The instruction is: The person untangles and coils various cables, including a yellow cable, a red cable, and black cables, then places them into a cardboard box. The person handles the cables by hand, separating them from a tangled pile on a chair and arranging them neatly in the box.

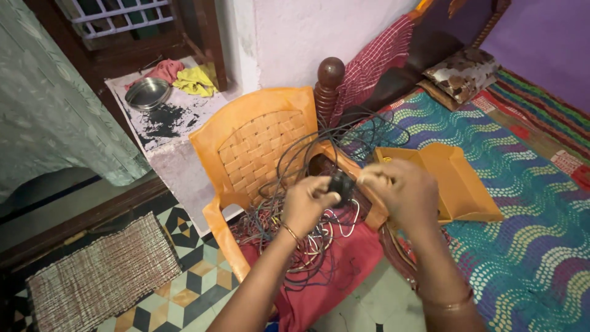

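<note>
My left hand (305, 204) and my right hand (402, 189) meet over an orange plastic chair (255, 138). Both grip a small black round object (340, 184) held between them, with dark cables running from it. A tangled heap of grey, white and red wires (295, 227) lies on the chair seat, on top of a red cloth (335, 276). More dark wire loops (362, 132) rise behind my hands toward the bed.
An open orange box (455, 178) lies on the patterned bedspread (522, 203) at the right. A dark wooden bedpost (330, 80) stands behind the chair. A steel bowl (147, 93) and yellow cloth (195, 80) sit on a ledge. A woven mat (101, 270) covers the tiled floor.
</note>
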